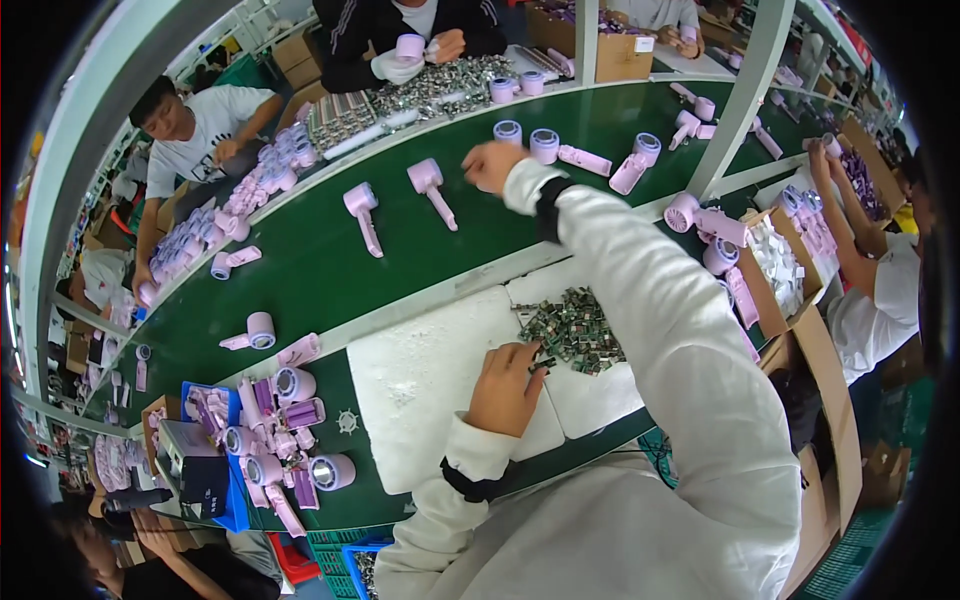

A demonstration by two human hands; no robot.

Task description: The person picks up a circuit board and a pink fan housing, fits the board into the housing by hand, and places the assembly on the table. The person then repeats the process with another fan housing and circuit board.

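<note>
My right hand (495, 165) reaches over the far strip of green counter (300, 240), its fingers curled; one lilac fan (425, 175) lies near it on the left, and another lilac fan (507, 132) stands just beyond. My left hand (505, 388) bends over the near left edge of a heap of small green circuit boards (575, 330), which sits on white foam sheets (430, 370) in front of me. Its fingertips meet at a small dark piece (543, 365). At this size, I can't tell whether either hand's fingers are clamped on anything.

As for writing, a white label (644, 45) shows on the far cardboard box (620, 62), too small to read. Pale characters mark a black box (205, 485) at the near left, beside loose lilac fan parts (290, 440). Dark print crosses a co-worker's white T-shirt (200, 155) at the far left.
</note>
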